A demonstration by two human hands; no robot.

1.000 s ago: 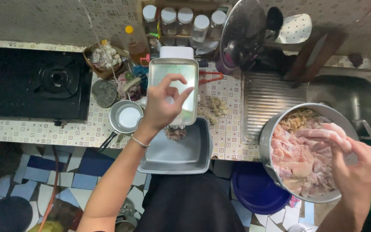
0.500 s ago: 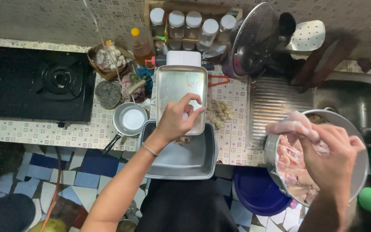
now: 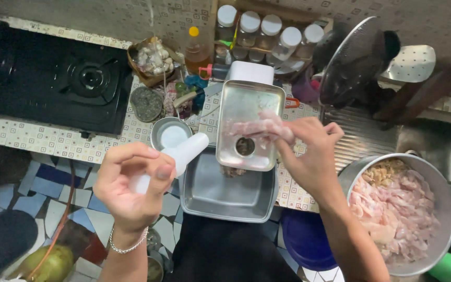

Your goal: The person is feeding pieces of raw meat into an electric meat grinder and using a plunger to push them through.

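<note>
- Two hands are counted: the left hand (image 3: 131,188) and the right hand (image 3: 309,154)
- One white pusher (image 3: 176,156) is held
- One strip of raw meat (image 3: 259,128) is held
- One metal feed tray (image 3: 246,122) is seen
- One square pan (image 3: 220,196) is seen
- One pot of raw meat (image 3: 434,188) is seen
- Five white-capped jars (image 3: 270,31) are counted

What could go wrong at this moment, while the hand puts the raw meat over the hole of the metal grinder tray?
1. The right hand holds the pale pink strip of raw meat right above the round feed hole of the metal grinder tray; fingers might get too near the opening.
2. The left hand holds the white plastic pusher away from the hole, so it is not guarding it.
3. The meat may slip off onto the tiled counter.
</note>
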